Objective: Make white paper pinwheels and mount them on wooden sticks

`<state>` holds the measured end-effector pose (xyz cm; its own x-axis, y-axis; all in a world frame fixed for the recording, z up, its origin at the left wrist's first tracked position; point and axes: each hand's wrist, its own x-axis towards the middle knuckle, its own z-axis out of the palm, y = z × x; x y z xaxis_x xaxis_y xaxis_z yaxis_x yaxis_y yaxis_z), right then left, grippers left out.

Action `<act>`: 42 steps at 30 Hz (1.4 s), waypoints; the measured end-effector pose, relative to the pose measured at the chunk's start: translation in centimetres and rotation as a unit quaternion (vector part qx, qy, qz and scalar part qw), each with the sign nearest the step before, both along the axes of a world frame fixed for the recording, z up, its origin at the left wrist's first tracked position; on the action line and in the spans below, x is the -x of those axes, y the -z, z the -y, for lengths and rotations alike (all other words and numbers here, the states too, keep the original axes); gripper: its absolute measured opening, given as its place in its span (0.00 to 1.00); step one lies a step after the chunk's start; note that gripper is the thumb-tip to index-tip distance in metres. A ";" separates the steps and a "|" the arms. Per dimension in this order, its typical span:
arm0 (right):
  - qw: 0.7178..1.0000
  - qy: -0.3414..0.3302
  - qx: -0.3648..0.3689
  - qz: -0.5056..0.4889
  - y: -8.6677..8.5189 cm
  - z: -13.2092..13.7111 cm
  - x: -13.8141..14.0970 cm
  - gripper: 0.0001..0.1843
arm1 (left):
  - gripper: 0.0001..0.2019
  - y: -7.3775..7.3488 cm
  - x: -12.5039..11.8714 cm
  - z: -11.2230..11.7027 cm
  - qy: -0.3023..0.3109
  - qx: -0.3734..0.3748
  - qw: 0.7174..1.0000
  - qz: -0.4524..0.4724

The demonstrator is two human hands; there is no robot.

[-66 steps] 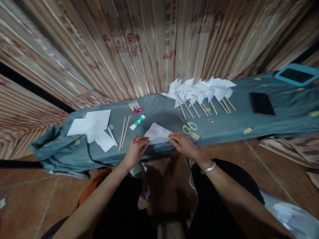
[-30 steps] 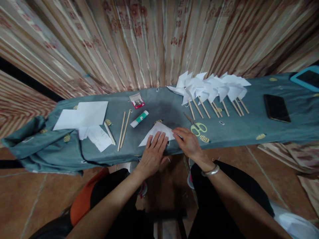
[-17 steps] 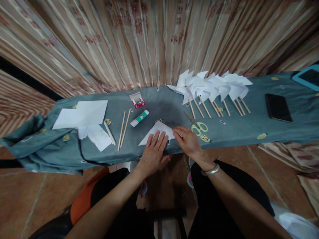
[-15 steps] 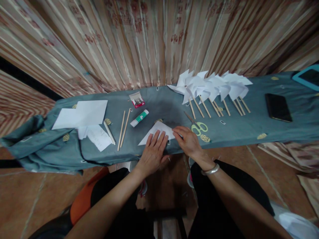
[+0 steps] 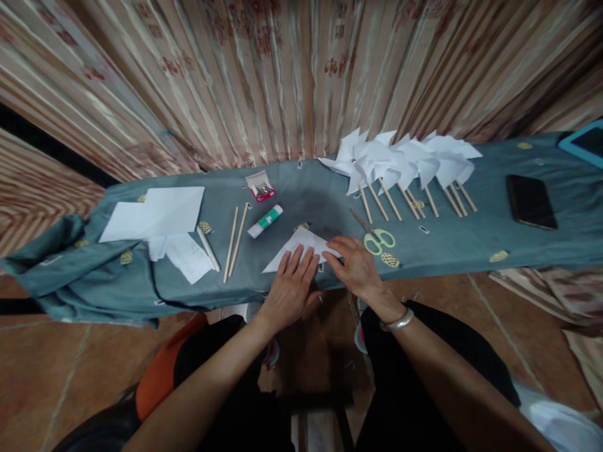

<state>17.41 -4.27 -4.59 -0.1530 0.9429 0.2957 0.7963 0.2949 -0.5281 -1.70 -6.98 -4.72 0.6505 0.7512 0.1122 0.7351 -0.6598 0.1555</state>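
A sheet of white paper (image 5: pixel 301 237), folded into a triangle, lies near the front edge of the cloth-covered table. My left hand (image 5: pixel 291 282) rests flat on it, fingers stretched out over its lower middle. At the triangle's right corner, the fingers and thumb of my right hand (image 5: pixel 354 265) pinch the paper. Green-handled scissors (image 5: pixel 372 235) lie just right of my right hand. Behind the paper is a green and white glue stick (image 5: pixel 265 221). Two wooden sticks (image 5: pixel 234 243) lie to the left of it.
White paper pinwheels (image 5: pixel 400 160) on wooden sticks lie in a row at the back. A small red box of metal pins (image 5: pixel 260 187) stands open. White sheets (image 5: pixel 172 210) and a white pen (image 5: pixel 208 248) lie left; a dark phone (image 5: pixel 531 202) lies right. A curtain (image 5: pixel 282 81) hangs behind.
My right hand's fingers have shifted slightly at the triangle's right corner. My left hand stays on the paper. The whole view has moved very slightly.
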 end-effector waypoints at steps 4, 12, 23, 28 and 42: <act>0.999 0.017 -0.010 0.028 -0.3 0.3 0.6 0.16 | 0.36 0.1 -0.1 0.0 0.001 -0.001 1.000 -0.008; 0.999 0.027 -0.009 0.045 0.1 0.6 0.8 0.16 | 0.37 0.2 -0.2 0.0 -0.001 -0.014 1.000 -0.020; 0.990 0.097 -0.040 0.096 0.7 1.7 -2.9 0.15 | 0.36 0.2 -0.1 -0.1 -0.007 -0.022 0.999 -0.031; 0.990 0.040 -0.049 0.127 -0.1 2.2 -2.5 0.20 | 0.36 0.1 -0.1 -0.1 -0.005 -0.014 0.999 -0.043; 0.976 -0.083 0.012 0.202 -0.4 2.7 -1.4 0.21 | 0.37 -0.9 6.4 0.8 0.025 0.002 0.995 -0.096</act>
